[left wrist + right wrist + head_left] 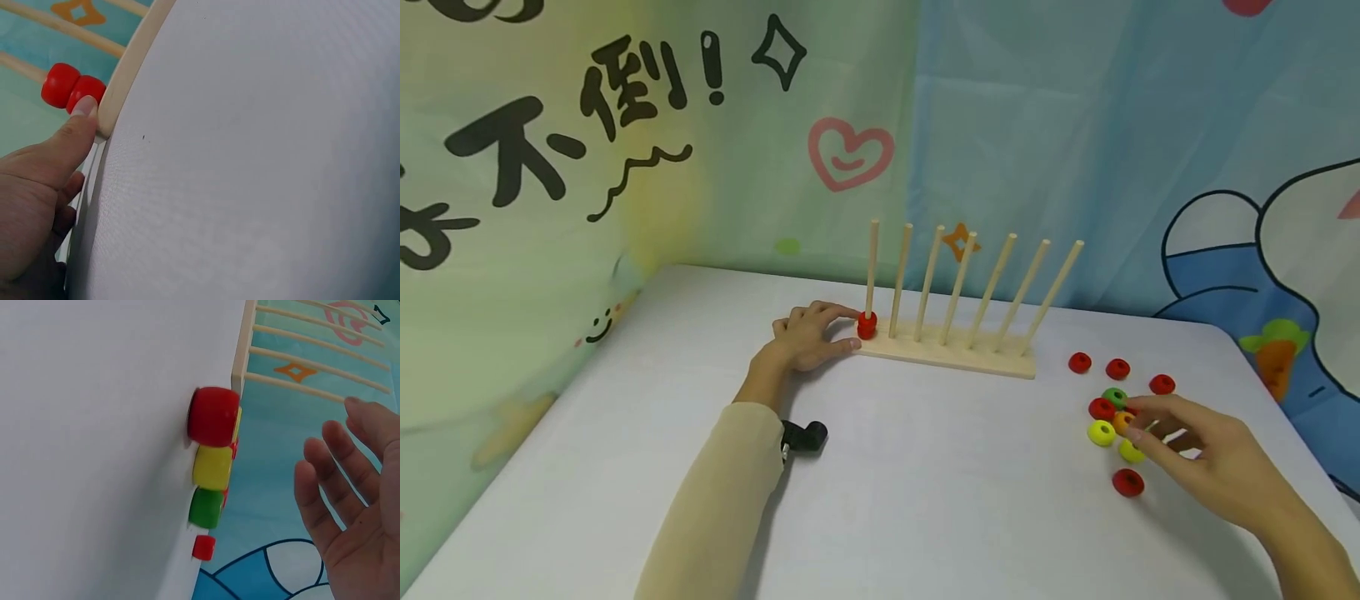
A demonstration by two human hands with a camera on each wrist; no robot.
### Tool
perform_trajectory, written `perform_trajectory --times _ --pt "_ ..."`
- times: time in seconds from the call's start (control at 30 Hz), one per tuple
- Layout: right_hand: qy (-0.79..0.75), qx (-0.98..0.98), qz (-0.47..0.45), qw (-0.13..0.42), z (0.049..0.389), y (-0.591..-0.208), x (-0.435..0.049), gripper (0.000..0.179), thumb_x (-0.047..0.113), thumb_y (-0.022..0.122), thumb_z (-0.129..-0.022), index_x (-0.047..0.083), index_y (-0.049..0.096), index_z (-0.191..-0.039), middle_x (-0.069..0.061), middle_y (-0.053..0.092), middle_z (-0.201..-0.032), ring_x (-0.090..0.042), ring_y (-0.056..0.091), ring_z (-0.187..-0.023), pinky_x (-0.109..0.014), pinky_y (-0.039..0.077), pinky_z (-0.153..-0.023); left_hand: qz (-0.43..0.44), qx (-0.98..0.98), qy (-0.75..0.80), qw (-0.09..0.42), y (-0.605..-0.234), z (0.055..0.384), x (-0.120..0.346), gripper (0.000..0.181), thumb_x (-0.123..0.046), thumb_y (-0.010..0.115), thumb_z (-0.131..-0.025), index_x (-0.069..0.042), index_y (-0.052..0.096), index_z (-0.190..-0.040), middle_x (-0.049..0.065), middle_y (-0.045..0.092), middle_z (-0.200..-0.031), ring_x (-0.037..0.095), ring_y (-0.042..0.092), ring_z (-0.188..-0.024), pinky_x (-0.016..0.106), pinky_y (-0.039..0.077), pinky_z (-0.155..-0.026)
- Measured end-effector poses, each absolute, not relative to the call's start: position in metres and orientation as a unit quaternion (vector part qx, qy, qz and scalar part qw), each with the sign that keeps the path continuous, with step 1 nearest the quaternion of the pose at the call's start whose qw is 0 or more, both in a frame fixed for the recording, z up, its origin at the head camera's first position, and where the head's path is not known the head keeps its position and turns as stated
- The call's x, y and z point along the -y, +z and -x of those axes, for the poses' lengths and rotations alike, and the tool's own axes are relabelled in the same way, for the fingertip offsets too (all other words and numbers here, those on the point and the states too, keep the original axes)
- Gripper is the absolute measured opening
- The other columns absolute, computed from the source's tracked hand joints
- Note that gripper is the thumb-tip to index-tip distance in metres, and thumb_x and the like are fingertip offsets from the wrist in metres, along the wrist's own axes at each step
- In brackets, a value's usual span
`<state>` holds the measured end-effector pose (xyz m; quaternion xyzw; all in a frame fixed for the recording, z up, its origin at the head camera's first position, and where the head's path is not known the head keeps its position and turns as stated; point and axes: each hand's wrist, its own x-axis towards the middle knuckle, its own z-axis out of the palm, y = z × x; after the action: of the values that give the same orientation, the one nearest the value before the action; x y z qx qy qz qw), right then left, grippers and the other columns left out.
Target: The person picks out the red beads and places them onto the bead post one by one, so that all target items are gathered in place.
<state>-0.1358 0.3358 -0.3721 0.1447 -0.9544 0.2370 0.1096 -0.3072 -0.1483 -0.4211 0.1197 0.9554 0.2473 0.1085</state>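
A pale wooden peg stand (947,358) with a row of upright dowels is on the white table. Two red beads (75,87) are stacked on its leftmost dowel. My left hand (808,337) grips that end of the stand, thumb at the front edge beside the lower bead, forefinger reaching behind. Over the loose beads at the right hovers my right hand (1213,446), its fingers loosely bent and holding nothing in the right wrist view. Below its fingertips lie an orange bead (1122,422), a green bead (1115,397) and a yellow bead (1101,432).
Several red beads lie around that cluster, one nearer the front (1128,482) and others behind, such as the far red bead (1079,362). A printed cloth (1022,125) hangs behind the table. A black wrist device (805,437) sits at the left cuff.
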Motion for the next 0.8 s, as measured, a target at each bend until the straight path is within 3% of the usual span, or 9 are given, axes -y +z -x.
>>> perform_trajectory --times 0.23,0.57,0.8 --pt "0.227 0.957 -0.161 0.077 0.134 -0.377 -0.344 0.04 0.01 0.087 -0.081 0.011 0.071 -0.117 -0.004 0.072 -0.101 0.004 0.058 -0.079 -0.019 0.054 -0.065 -0.106 -0.957 0.243 0.115 -0.423 0.303 0.153 0.06 -0.061 0.062 -0.095 -0.04 0.048 -0.15 0.004 0.03 -0.166 0.038 0.03 -0.143 0.061 0.023 -0.107" --pt "0.228 0.964 -0.138 -0.013 0.123 -0.39 -0.355 0.05 0.021 0.088 -0.081 0.017 0.066 -0.126 -0.005 0.067 -0.116 0.001 0.062 -0.084 -0.02 0.056 -0.07 -0.122 -0.955 0.245 0.111 -0.421 0.305 0.153 0.06 -0.061 0.061 -0.096 -0.041 0.048 -0.15 0.005 0.03 -0.165 0.038 0.03 -0.143 0.062 0.023 -0.106" --pt "0.228 0.964 -0.117 -0.066 0.119 -0.392 -0.356 0.058 0.026 0.09 -0.078 0.014 0.064 -0.128 -0.005 0.068 -0.116 -0.018 0.067 -0.092 -0.019 0.055 -0.074 -0.125 -0.954 0.252 0.107 -0.42 0.307 0.149 0.06 -0.061 0.062 -0.095 -0.04 0.048 -0.15 0.004 0.03 -0.165 0.037 0.03 -0.142 0.061 0.023 -0.106"
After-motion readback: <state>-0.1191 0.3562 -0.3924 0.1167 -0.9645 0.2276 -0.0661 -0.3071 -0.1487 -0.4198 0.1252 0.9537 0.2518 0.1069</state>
